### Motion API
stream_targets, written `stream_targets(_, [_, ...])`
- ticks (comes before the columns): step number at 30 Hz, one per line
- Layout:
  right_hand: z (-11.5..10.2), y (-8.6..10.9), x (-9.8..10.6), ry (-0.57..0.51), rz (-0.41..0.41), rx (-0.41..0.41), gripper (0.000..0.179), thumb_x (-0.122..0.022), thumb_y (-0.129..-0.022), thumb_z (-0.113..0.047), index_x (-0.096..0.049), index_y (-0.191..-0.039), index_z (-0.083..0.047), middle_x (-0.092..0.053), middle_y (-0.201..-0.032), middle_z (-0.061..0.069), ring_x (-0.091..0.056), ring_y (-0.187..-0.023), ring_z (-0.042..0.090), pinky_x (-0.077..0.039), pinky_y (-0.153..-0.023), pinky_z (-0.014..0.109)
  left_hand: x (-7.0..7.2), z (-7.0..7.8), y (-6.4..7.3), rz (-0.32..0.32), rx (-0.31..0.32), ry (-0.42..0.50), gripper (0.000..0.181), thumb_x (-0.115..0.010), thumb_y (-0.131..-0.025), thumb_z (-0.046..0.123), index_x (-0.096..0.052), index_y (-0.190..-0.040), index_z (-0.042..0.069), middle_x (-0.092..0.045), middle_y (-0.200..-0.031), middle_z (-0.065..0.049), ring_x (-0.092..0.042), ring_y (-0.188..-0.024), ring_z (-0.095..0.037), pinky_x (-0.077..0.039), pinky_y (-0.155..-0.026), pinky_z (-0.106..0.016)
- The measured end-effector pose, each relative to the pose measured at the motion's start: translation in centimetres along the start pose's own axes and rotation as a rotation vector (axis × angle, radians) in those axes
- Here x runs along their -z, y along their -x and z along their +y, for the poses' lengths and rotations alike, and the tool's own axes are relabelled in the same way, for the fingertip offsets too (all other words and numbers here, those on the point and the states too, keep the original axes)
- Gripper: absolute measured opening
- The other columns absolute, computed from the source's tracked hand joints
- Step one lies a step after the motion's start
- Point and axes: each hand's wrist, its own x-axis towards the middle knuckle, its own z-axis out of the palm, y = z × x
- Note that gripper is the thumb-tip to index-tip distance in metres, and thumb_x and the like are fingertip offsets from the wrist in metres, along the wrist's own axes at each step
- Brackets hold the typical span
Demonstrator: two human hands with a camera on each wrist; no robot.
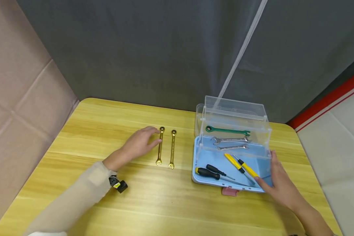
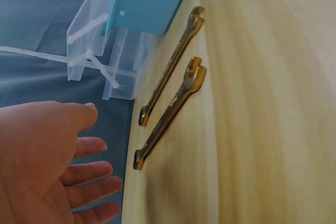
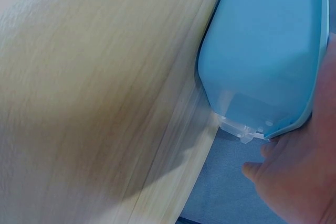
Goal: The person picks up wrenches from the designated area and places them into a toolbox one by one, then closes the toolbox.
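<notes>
Left hand (image 1: 138, 142): fingers released, part-extended, holding nothing; thumb and index stand apart with a clear gap. Fingertips hover about the 12 o'clock ring end of the left gold wrench (image 1: 160, 150); left wrist view shows them clear of it. The right gold wrench (image 1: 172, 149) lies parallel, just beside at 3 o'clock, both on the worktop (image 1: 153, 203).

Right hand (image 1: 284, 185): fingers grasping the blue toolbox (image 1: 209, 182) at its 4 o'clock corner, thumb over the rim, others along the outer wall. Toolbox sits at 3 o'clock from the gold pair, containing black-handled screwdrivers (image 1: 214, 169) toward 7 o'clock.
</notes>
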Motion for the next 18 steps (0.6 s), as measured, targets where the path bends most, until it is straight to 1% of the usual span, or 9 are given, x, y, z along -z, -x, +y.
stream_targets(5, [0.0,0.0,0.0,0.0,-0.005,-0.006,0.109,-0.068,-0.098,-0.033,0.016,-0.159,-0.001,0.003,-0.164,0.033,-0.012,-0.145,0.061,-0.015,-0.11,0.075,-0.5,-0.2,0.1,0.018,0.031,-0.027,0.044,-0.064,-0.102,0.032,-0.064,-0.131,0.0,-0.064,-0.132,-0.017,-0.06,-0.124,-0.034,-0.046,-0.107,-0.049])
stream_targets(10, [0.1,0.0,-0.1,0.001,-0.003,-0.007,0.109,-0.068,-0.098,-0.034,0.016,-0.159,0.0,0.003,-0.165,0.033,-0.011,-0.145,0.061,-0.014,-0.11,0.075,-1.3,0.0,0.2,0.04,0.074,-0.082,0.04,-0.063,-0.102,0.032,-0.068,-0.123,-0.002,-0.067,-0.127,-0.019,-0.063,-0.119,-0.036,-0.049,-0.104,-0.049])
stream_targets(13, [0.1,0.0,-0.1,0.004,0.0,-0.004,0.109,-0.068,-0.097,-0.033,0.015,-0.159,0.0,0.003,-0.164,0.033,-0.012,-0.145,0.061,-0.014,-0.111,0.075,-1.9,0.2,0.3,0.036,0.086,-0.106,0.04,-0.063,-0.102,0.032,-0.07,-0.121,-0.002,-0.067,-0.126,-0.019,-0.064,-0.118,-0.037,-0.05,-0.102,-0.049])
stream_targets(18, [0.2,-0.1,-0.2,0.003,0.005,0.003,0.108,-0.068,-0.097,-0.032,0.015,-0.159,-0.001,0.002,-0.164,0.034,-0.011,-0.145,0.06,-0.013,-0.112,0.074,-2.7,0.8,0.4,0.02,0.124,-0.127,0.047,-0.067,-0.099,0.037,-0.069,-0.124,-0.003,-0.064,-0.131,-0.022,-0.058,-0.124,-0.04,-0.045,-0.106,-0.054])
